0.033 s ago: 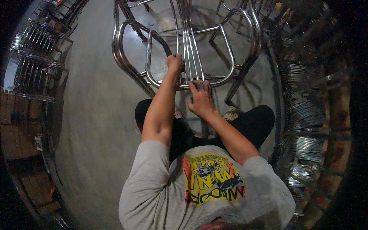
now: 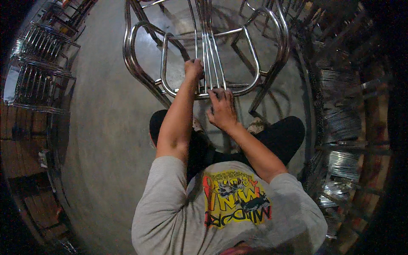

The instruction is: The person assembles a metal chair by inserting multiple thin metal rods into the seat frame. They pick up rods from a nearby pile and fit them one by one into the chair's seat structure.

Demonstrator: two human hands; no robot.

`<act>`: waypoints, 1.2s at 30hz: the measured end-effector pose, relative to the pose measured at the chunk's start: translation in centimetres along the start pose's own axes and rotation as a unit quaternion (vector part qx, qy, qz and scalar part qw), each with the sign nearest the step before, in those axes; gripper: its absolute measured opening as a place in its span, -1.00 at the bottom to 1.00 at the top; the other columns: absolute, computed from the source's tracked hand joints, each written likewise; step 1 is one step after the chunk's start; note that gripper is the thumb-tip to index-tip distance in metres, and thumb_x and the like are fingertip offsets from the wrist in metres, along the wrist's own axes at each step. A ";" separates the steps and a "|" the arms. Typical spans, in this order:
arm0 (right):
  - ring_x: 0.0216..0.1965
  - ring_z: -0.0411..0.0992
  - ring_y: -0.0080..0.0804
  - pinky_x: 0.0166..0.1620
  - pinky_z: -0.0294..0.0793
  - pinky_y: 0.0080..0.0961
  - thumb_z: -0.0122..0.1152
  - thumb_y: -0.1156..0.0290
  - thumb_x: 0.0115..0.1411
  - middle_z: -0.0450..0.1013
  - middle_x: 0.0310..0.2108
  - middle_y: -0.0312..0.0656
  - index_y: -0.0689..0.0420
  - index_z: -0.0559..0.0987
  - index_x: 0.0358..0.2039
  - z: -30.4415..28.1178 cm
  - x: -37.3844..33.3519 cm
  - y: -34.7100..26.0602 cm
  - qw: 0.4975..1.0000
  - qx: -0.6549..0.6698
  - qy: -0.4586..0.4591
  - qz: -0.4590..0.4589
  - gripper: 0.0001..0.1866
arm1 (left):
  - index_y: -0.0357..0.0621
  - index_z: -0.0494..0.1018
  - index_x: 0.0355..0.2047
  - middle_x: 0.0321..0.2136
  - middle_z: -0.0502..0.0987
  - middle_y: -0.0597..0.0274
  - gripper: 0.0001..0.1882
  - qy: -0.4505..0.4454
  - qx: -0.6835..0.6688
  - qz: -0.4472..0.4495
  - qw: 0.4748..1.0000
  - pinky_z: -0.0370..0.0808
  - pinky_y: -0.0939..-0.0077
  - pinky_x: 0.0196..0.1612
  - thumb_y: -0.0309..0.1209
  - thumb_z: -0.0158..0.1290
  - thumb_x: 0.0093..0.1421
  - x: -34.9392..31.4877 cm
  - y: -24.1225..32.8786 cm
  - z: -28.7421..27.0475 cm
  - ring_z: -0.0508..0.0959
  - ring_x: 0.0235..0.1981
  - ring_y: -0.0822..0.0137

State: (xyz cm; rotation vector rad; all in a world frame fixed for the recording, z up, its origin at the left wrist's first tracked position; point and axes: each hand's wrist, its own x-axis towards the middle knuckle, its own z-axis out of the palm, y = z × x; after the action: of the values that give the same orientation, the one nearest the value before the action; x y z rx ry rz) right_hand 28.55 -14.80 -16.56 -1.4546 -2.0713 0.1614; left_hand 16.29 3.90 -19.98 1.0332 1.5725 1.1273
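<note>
On the grey floor, a metal chair frame is set at twelve o'clock. Its six-o'clock rail is touched by the right hand, fingers loosely spread; one slim rod is gripped by the left hand, fingers curled.

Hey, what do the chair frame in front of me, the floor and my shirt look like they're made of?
The chair frame looks like polished or chromed metal, with bright, mirror-like highlights along its tubes. The floor is probably smooth concrete: grey, mottled, faintly shiny. The shirt seems soft knit fabric, maybe cotton, matte and creased.
</note>
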 end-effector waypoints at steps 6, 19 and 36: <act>0.11 0.19 0.02 0.27 0.06 -0.01 0.29 0.34 -0.12 0.28 -0.02 0.03 0.18 0.38 0.08 0.2 0.1 0.3 1.000 -0.015 -0.008 -0.003 -0.32 | -0.36 0.49 -0.55 -0.66 0.51 0.06 -0.66 0.023 0.056 0.011 0.998 0.44 0.24 -0.48 -0.30 0.00 0.22 0.8 -1.2 0.3 0.53 -0.63 0.15; 0.24 0.12 0.01 0.30 0.05 -0.02 0.30 0.31 -0.04 0.18 0.20 0.03 0.19 0.29 0.20 -2.0 -0.1 0.9 0.997 -0.028 -0.071 -0.005 -0.25 | -0.33 0.49 -0.29 -0.38 0.56 -0.13 -0.75 -0.094 0.520 0.401 0.748 0.49 0.11 -0.32 -0.38 -0.03 0.15 1.8 -5.3 -1.3 0.56 -0.40 -0.05; 0.11 0.37 0.06 0.17 0.30 -0.23 0.21 0.03 0.18 0.43 0.01 0.19 0.25 0.37 0.17 -22.1 -25.6 34.7 0.818 -0.127 0.060 0.558 -0.32 | -0.29 0.41 -0.23 -0.48 0.46 0.23 -0.56 -0.071 0.195 0.024 0.978 0.36 0.42 -0.38 -0.07 0.03 0.27 0.2 -3.2 -1.8 0.39 -0.47 0.38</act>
State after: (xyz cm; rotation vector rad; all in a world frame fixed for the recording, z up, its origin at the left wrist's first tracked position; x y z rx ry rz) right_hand 74.36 -29.06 -23.39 -2.6011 -0.9076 0.2377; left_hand 14.15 3.04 -22.78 1.3842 1.6967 0.7693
